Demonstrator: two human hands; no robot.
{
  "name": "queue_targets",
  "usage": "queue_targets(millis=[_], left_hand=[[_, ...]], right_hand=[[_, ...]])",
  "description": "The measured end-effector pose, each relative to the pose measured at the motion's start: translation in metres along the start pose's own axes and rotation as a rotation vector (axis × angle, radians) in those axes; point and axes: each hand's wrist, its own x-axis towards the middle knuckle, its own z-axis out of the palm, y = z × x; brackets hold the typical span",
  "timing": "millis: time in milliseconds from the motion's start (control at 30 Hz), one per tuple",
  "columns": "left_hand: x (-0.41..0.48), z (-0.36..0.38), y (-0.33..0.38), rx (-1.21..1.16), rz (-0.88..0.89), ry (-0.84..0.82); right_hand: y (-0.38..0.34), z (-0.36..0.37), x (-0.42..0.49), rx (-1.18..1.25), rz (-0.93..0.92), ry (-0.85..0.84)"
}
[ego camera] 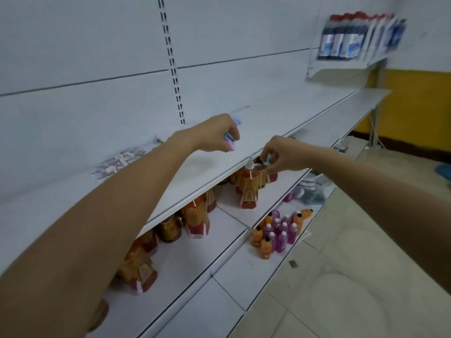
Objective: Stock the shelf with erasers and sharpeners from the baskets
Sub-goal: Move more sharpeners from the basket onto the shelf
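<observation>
Shelf point(219, 164) runs white and mostly bare toward 2 o'clock, its front edge just under both hands. Orange bottles point(246, 189) crowd the tier below at 6 o'clock. White eraser packs point(119, 161) lie at 9 o'clock of the left hand point(214, 134), whose curled fingers grip blurred pink-and-blue pieces point(229, 142). The right hand point(280, 154) pinches a small blue piece point(267, 160) in its fingers.

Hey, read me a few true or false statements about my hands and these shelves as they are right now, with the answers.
1. The left hand grips pink and blue items. True.
2. The right hand holds nothing. False: it pinches a small blue item.
3. Small white items lie on the white shelf, to the left of both hands. True.
4. The pump bottle stands on that same shelf. False: it stands on the shelf below.
</observation>
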Motion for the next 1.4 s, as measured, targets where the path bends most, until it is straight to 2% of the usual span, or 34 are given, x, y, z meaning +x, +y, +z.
queue_targets(millis=[300,533,800,1200,1300,1400], left_hand=[[0.112,0.018,-0.037,-0.014,0.050,0.016],[0.180,0.030,-0.086,-0.118,-0.079,0.077],[0.242,0.067,-0.096,-0.215,-0.191,0.103],[0.264,0.102,-0.095,-0.058,-0.443,0.167],[0.254,0.110,-0.095,-0.047,-0.501,0.184],[0.247,0.115,-0.095,-0.106,-0.589,0.289]], right_hand=[[0.088,-0.031,0.077,0.048,0.039,0.090],[0.123,-0.041,0.158,0.124,-0.033,0.117],[0.174,-0.029,0.234,0.163,-0.146,0.125],[0.197,-0.018,0.350,0.360,-0.523,0.075],[0.198,-0.002,0.359,0.464,-0.561,0.043],[0.201,0.012,0.361,0.599,-0.568,-0.012]])
